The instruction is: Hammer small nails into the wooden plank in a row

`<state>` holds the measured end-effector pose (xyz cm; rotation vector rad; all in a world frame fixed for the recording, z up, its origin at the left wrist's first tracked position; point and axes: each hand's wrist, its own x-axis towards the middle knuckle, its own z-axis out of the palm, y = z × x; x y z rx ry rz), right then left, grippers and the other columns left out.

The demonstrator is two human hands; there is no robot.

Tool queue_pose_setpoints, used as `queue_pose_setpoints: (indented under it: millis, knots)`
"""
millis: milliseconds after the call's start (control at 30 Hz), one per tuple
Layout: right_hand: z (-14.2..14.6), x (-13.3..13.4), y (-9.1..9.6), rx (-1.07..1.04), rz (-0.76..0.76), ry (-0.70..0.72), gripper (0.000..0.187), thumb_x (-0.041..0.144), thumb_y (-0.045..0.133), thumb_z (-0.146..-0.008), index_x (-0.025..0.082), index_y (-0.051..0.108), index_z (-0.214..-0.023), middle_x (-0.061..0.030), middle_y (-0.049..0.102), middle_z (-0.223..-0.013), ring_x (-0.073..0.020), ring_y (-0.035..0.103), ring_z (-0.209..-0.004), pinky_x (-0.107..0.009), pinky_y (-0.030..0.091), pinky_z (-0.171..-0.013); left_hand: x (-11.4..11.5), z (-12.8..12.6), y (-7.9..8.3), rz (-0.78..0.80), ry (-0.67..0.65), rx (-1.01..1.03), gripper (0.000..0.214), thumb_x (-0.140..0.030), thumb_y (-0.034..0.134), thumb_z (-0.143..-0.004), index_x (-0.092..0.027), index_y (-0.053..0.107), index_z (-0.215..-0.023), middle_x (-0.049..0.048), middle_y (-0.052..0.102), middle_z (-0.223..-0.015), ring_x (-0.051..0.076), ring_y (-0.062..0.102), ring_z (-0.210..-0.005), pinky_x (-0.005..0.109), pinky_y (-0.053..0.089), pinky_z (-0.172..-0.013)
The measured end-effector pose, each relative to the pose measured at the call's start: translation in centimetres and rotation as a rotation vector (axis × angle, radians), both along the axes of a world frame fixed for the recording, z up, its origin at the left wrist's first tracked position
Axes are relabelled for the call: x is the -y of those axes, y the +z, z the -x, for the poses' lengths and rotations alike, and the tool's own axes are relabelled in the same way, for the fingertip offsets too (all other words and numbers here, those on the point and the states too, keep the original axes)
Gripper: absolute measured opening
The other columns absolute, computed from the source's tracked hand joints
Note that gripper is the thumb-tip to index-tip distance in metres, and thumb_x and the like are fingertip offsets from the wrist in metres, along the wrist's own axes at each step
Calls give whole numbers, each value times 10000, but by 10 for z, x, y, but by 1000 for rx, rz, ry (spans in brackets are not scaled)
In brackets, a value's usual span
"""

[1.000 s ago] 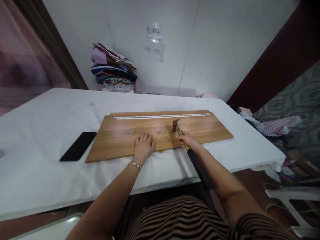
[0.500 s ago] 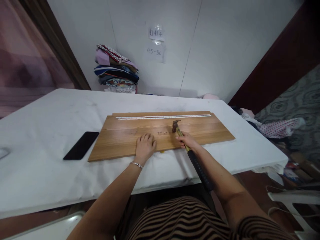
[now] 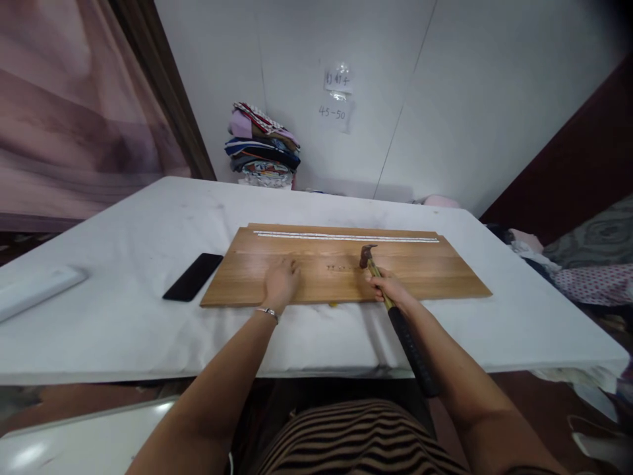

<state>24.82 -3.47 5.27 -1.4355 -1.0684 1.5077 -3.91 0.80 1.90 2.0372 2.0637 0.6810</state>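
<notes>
A long wooden board (image 3: 420, 274) lies on the white table (image 3: 123, 264). My left hand (image 3: 281, 284) rests flat on the board near its front edge, fingers stretched out. My right hand (image 3: 390, 287) is wrapped round a hammer (image 3: 378, 277) high up on its handle; the black grip trails back under my forearm. The rusty hammer head sits on the board just right of a short row of small dark nails (image 3: 341, 268). A thin white strip (image 3: 346, 236) runs along the board's far edge.
A black phone (image 3: 192, 277) lies on the table left of the board. A white flat object (image 3: 37, 290) sits at the far left. Folded cloths (image 3: 262, 146) are stacked against the back wall. More fabric (image 3: 588, 277) lies off to the right.
The camera has swung, so everything sits further right in the picture and the white object at left has come into sight. Both hands and the hammer keep their places on the board.
</notes>
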Motion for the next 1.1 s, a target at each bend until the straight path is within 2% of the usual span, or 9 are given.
queue_pose_setpoints:
  millis: [133, 267, 400, 567, 733, 900, 1033, 1100]
  knots:
    - [-4, 1, 2, -27, 3, 7, 424, 304, 713, -562, 242, 369, -804, 135, 368, -492, -50, 326, -367, -177, 218, -351, -13, 13, 5, 69, 49, -85, 354, -277, 437, -892, -143, 694, -1095, 150, 695, -1135, 264, 624, -1088, 365, 486, -936]
    - [-7, 1, 3, -18, -22, 7, 412, 322, 698, -565, 240, 382, -816, 134, 386, -492, -50, 326, -368, -175, 233, -344, -23, 16, 11, 164, 59, -177, 359, -212, 410, -882, -122, 722, -1035, 187, 704, -1089, 262, 665, -996, 352, 514, -854]
    - [-11, 0, 2, -6, -3, 14, 415, 324, 698, -554, 236, 390, -819, 132, 408, -497, -43, 320, -361, -171, 236, -339, -31, 18, 18, 227, 15, -245, 381, -142, 386, -856, -91, 723, -1026, 210, 710, -1074, 274, 682, -972, 355, 521, -833]
    - [-16, 2, 3, -73, -6, 31, 426, 319, 718, -553, 238, 399, -824, 134, 386, -500, -45, 322, -365, -173, 234, -342, -33, 18, 27, 268, -71, -364, 372, -134, 412, -832, -66, 713, -1041, 250, 700, -1080, 304, 682, -984, 384, 518, -844]
    - [-24, 1, 4, -113, -27, 4, 427, 312, 737, -568, 242, 390, -806, 128, 393, -513, -45, 330, -376, -176, 238, -355, -28, 21, 32, 294, -155, -386, 325, -153, 415, -853, -77, 701, -986, 218, 715, -1040, 303, 681, -963, 378, 501, -837]
    - [-35, 0, -7, -129, -66, -56, 435, 320, 725, -574, 249, 362, -802, 134, 375, -491, -52, 320, -367, -183, 226, -350, -23, 26, 32, 317, -180, -368, 313, -152, 436, -850, -114, 704, -1007, 165, 722, -1084, 262, 679, -969, 326, 491, -851]
    - [-44, -2, -22, -131, -129, -149, 438, 340, 708, -571, 253, 358, -819, 135, 373, -488, -58, 311, -359, -189, 219, -339, -24, 28, 29, 332, -111, -318, 332, -183, 437, -853, -134, 697, -1054, 154, 731, -1095, 270, 683, -982, 322, 498, -834]
    - [-52, -6, -28, -163, -136, -152, 440, 349, 710, -575, 252, 362, -826, 131, 376, -508, -54, 303, -366, -190, 215, -347, -26, 28, 28, 336, -80, -291, 321, -200, 453, -842, -142, 704, -1034, 152, 737, -1087, 270, 685, -975, 319, 501, -821]
